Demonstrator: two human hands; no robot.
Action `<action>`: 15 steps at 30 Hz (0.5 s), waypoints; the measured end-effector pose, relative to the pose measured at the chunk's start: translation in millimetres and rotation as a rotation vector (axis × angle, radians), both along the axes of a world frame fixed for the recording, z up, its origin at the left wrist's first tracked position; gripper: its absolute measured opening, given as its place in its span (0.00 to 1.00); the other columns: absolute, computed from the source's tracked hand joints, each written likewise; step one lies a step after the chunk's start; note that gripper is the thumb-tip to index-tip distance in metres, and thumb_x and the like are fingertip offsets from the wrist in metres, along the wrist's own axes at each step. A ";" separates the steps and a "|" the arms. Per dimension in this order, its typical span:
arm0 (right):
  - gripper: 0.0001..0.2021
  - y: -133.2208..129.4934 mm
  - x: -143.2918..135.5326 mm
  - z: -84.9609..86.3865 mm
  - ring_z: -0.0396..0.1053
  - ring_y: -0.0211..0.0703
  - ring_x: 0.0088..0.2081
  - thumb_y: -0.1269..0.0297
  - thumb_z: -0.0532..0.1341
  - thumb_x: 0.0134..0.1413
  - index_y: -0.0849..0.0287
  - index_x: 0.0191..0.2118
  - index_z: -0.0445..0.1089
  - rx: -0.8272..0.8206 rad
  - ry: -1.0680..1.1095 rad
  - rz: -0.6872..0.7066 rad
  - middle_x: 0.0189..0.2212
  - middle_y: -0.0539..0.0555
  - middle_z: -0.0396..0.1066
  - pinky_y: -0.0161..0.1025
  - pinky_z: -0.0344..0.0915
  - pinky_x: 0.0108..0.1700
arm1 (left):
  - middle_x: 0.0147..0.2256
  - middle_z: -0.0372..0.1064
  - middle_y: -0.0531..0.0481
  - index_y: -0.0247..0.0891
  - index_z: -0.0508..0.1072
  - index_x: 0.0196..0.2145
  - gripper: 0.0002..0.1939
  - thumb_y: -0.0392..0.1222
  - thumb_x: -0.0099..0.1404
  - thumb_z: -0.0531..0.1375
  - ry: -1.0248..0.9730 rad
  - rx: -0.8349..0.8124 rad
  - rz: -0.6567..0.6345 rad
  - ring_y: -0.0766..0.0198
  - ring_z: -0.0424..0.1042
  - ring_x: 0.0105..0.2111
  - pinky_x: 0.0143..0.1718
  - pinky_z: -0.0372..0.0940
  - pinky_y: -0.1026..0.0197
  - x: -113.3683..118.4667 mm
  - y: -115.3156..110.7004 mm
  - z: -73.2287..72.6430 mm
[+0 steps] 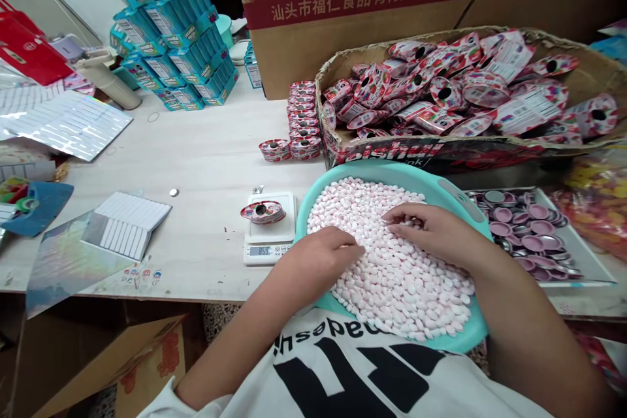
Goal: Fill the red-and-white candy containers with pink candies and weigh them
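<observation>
"Where are your hands?"

"Both are at the pale pink sweets [401,281] in my turquoise basin [300,212]. My left hand [318,261] is over the left side of the heap, my right hand [431,228] over the upper right, and sweets lie between them and below them. The hands are apart from each other."

"Gripping anything?"

"Both have bent fingers, with the tips down at the sweets. Whether either one has a sweet pinched, I can't tell."

"What's beside the basin?"

"Just left of it, my scale [289,234] carries one red packet [275,211]. The display seems to show 85.9. More packets [304,114] stand in a line behind it, next to an open box [443,162] heaped with others."

"Any writing?"

"The big carton [294,49] at the back says 汕头市福仁食品有限公司, white on a red band. The stacked blue boxes [169,23] at the far left read CARAMELO, with a second word like MACITO. On the open box's front I can make out 'ink', and the rest is only partly legible. The black lettering on my white shirt [294,353] is upside down and creased."
</observation>
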State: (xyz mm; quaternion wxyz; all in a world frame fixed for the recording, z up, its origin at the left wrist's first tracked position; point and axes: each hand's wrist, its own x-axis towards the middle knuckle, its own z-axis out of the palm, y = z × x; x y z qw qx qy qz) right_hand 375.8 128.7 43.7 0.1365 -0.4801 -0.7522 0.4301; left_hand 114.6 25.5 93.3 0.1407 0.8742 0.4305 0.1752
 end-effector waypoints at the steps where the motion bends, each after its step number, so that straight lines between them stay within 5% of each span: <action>1: 0.14 -0.1 -0.5 0.5 0.74 0.56 0.47 0.53 0.62 0.52 0.54 0.40 0.76 0.000 -0.006 -0.002 0.44 0.57 0.78 0.51 0.69 0.53 | 0.44 0.76 0.43 0.36 0.75 0.48 0.13 0.33 0.71 0.53 -0.043 0.051 0.040 0.59 0.74 0.43 0.43 0.72 0.57 -8.1 0.7 1.3; 4: 0.14 -0.5 -2.7 3.8 0.74 0.56 0.47 0.54 0.62 0.52 0.54 0.41 0.76 -0.005 -0.030 -0.002 0.44 0.56 0.78 0.51 0.69 0.54 | 0.43 0.77 0.43 0.38 0.77 0.45 0.11 0.35 0.70 0.56 -0.103 0.172 0.264 0.60 0.75 0.42 0.44 0.72 0.56 -45.3 1.9 6.5; 8: 0.14 -1.3 -6.1 10.8 0.74 0.56 0.48 0.54 0.61 0.51 0.54 0.40 0.75 -0.016 -0.044 0.001 0.44 0.56 0.78 0.50 0.69 0.53 | 0.41 0.77 0.45 0.40 0.79 0.41 0.12 0.40 0.70 0.56 0.066 0.161 0.599 0.57 0.76 0.40 0.44 0.72 0.54 -98.3 0.5 12.6; 15: 0.16 -2.6 -8.6 16.6 0.73 0.56 0.48 0.53 0.61 0.50 0.55 0.41 0.75 -0.046 -0.048 -0.021 0.46 0.57 0.77 0.50 0.67 0.54 | 0.43 0.78 0.46 0.40 0.81 0.41 0.14 0.41 0.68 0.55 0.141 0.010 0.737 0.56 0.76 0.39 0.42 0.71 0.55 -121.2 3.2 4.0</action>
